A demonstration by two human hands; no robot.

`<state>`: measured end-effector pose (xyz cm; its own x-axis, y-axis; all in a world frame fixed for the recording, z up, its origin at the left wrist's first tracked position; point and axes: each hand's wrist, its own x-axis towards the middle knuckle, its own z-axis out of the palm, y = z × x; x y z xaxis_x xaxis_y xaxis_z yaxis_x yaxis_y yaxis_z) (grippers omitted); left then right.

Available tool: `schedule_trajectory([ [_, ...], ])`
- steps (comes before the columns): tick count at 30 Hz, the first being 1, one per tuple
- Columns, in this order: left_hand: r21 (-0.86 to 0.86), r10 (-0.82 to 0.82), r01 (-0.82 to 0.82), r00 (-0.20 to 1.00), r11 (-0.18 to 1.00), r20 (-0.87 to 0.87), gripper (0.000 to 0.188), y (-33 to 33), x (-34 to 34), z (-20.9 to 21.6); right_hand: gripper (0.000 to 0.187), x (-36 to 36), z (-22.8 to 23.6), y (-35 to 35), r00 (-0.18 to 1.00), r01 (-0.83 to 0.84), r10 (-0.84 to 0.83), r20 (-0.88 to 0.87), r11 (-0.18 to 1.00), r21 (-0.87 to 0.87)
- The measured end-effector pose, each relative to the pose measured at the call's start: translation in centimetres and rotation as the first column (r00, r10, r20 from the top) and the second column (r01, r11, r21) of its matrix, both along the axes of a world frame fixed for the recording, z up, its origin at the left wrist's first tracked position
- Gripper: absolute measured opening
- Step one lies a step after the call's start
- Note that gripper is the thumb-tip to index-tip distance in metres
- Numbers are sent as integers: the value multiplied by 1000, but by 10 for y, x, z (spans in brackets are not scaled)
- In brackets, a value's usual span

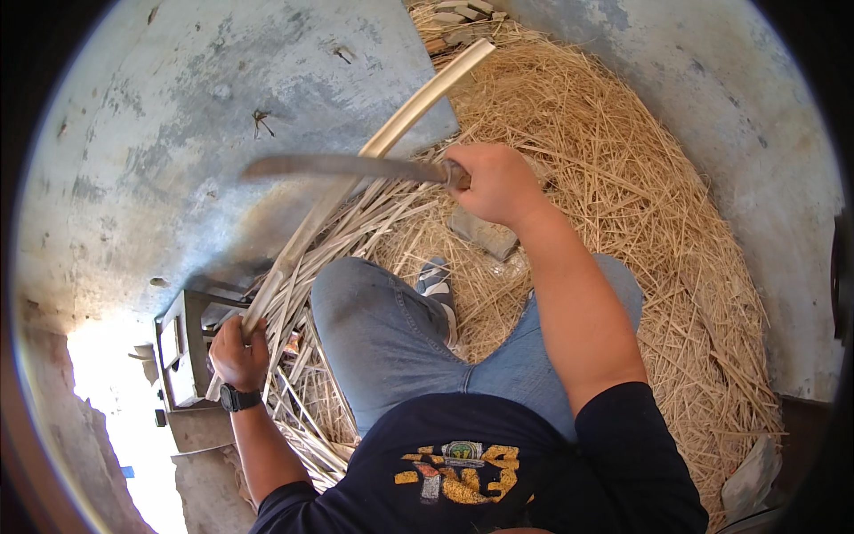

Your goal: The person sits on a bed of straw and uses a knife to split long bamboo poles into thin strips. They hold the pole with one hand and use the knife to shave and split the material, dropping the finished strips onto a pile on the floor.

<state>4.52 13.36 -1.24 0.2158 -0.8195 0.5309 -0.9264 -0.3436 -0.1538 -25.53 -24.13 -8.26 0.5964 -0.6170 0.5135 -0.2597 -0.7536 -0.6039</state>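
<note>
A long split bamboo strip (411,109) slants from the lower left up to the far middle. My left hand (238,354), with a black watch on its wrist, is closed round its near end. My right hand (498,182) grips the handle of a machete (347,165), whose long dark blade points left. The blade crosses over the strip at about its middle and looks blurred toward its tip. Whether it touches the strip, I cannot tell.
Beside my left leg lies a pile of thin bamboo slats (351,233). Straw-like shavings (614,169) cover the floor ahead and to the right. A stone block (483,233) sits between my knees. Worn grey walls (196,98) rise around, and a box-like device (182,347) stands at left.
</note>
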Motion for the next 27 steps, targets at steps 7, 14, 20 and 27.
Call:
schedule_trajectory([
  [7, 42, -21, 24, 998, 999, -65, 27, 11, 1, 8, 22, -24, 16, -23, 980, 172, -197, 35, 920, 352],
  [14, 77, -45, 52, 994, 996, -97, 24, 2, 0, 5, 22, -7, 21, 3, 967, -101, 137, -213, 980, 170],
  [20, 81, -38, 42, 998, 996, -48, 23, 1, -3, 7, 29, -21, 19, -15, 981, 158, -116, -156, 943, 292],
  [27, 115, -37, 57, 984, 992, -172, 21, -5, -11, 4, 24, -16, 18, -6, 992, 119, -107, -64, 960, 254],
])
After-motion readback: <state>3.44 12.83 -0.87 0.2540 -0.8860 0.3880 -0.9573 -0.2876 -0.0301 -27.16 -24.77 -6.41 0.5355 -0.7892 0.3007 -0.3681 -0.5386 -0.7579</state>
